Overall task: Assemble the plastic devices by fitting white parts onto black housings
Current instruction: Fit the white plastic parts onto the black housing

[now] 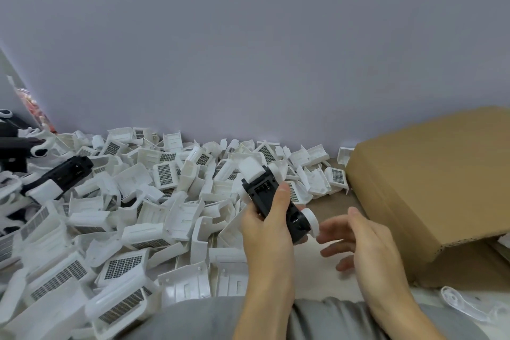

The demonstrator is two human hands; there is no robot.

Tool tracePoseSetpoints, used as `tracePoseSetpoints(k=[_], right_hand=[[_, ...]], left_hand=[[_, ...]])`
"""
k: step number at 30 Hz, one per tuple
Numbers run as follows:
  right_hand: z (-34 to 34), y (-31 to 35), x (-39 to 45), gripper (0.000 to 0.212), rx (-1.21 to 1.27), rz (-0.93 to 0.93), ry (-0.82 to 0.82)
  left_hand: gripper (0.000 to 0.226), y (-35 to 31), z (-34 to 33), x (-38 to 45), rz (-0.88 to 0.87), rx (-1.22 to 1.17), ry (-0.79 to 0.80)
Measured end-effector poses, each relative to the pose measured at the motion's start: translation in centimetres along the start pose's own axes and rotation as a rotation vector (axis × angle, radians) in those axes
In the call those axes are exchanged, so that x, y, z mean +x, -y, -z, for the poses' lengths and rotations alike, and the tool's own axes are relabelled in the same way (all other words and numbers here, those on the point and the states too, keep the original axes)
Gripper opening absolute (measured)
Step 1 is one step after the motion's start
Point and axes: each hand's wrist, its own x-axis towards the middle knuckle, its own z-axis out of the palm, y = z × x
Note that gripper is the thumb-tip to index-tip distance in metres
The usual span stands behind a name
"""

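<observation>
My left hand (266, 225) grips a black housing (262, 192) held above the pile, thumb lying along its top. A white part (251, 168) sits on the housing's far end and a white round piece (311, 220) on its near end. My right hand (364, 240) hovers just right of the housing with fingers spread and relaxed, holding nothing. A large heap of loose white parts (132, 218), many with dark mesh grilles, covers the floor to the left and behind.
A brown cardboard box (430, 182) stands at the right, its flap open. Black-and-white assembled devices (59, 176) lie at the far left. A clear plastic piece (458, 302) lies near the lower right. A grey wall rises behind. My grey-clad lap is at the bottom.
</observation>
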Motion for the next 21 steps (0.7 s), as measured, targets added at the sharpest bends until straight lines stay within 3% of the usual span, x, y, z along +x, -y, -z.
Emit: tracePoseSetpoints(k=[3, 7, 12, 14, 16, 21], right_hand=[[0.0, 0.2, 0.7, 0.036, -0.041, -0.025, -0.051], [-0.4, 1.3, 3.1, 0.011, -0.305, 0.049, -0.037], [-2.7, 3.5, 8.1, 0.032, -0.707, 0.135, -0.050], [-3.7, 3.8, 9.5, 0.041, -0.866, 0.085, 0.004], [-4.5, 3.6, 10.2, 0.032, -0.981, 0.044, 0.028], [-4.6, 3.0, 10.2, 0.017, -0.823, 0.093, -0.169]], left_hand=[[0.023, -0.1, 0.1, 0.1, -0.027, 0.044, 0.009], [0.015, -0.2, 0.0, 0.1, -0.031, 0.063, 0.019], [0.017, -0.2, 0.1, 0.2, -0.006, 0.075, 0.052], [0.017, -0.2, 0.0, 0.2, 0.000, 0.074, 0.066], [0.013, -0.4, -0.1, 0.2, 0.013, 0.059, 0.075], [0.013, -0.3, -0.2, 0.1, 0.033, 0.079, 0.105]])
